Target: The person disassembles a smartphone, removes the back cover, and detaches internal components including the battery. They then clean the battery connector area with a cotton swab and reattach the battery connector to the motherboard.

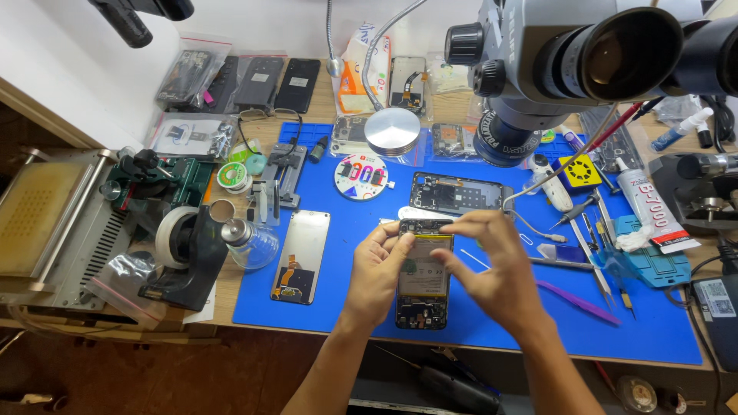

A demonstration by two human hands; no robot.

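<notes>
Two hands' grip (442,265) pinching opened phone (423,277) over blue mat (323,300), cluttered wood bench (223,303).

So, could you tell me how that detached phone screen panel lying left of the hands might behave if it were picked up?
The screen panel looks thin and flat, so probably light and fragile. Its orange flex cable would likely flop. On the blue mat it probably won't slide easily.
</notes>
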